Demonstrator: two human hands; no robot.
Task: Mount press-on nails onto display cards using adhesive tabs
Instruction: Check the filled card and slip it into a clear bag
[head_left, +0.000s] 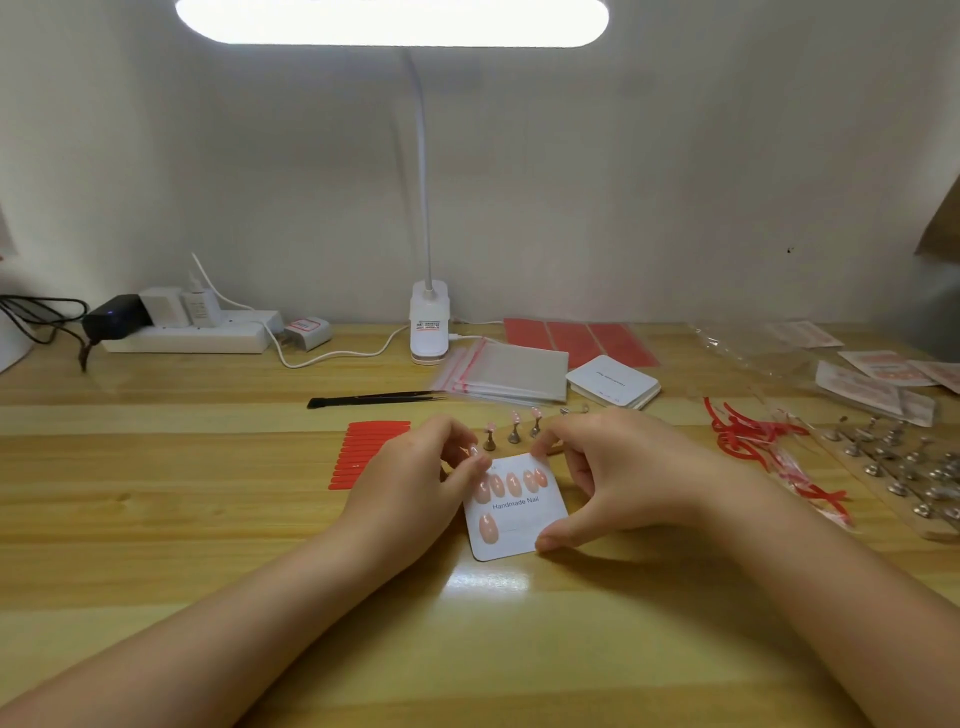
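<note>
Right hand (613, 478) pinches the white square display card (514, 512); left hand (415, 473) fingertips press a pink nail on. Card could skid on the glossy wooden counter (208, 519), so that nail ends up crooked.

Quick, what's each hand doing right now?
Left hand: pinching a press-on nail at the display card's top edge.
Right hand: gripping the display card.

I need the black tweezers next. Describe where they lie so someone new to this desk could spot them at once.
Start at the white clip-on lamp base at the back of the wooden desk. Just in front of it, left of the stack of clear zip bags, lie the black tweezers, tips pointing right. They are the only long, thin black tool there; the strips below them are red.
</note>
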